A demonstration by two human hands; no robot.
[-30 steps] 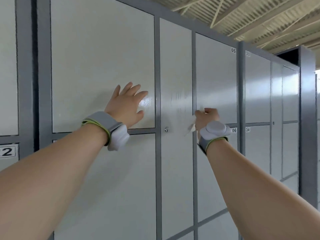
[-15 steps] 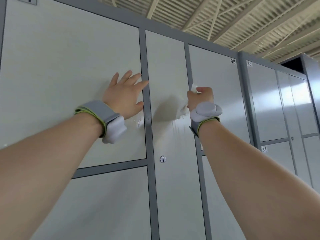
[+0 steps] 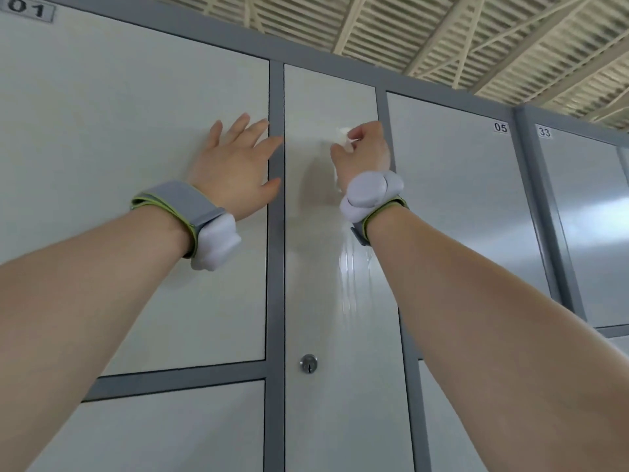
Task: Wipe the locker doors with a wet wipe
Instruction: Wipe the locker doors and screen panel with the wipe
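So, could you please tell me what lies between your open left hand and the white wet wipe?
In the head view, only the grey vertical frame strip and a bare stretch of the narrow pale locker door.

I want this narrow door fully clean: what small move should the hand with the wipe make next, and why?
Probably slide the right hand and its wet wipe straight up to the top edge of the narrow door. Wet streaks shine only below the wrist; the strip above the wipe looks dry.
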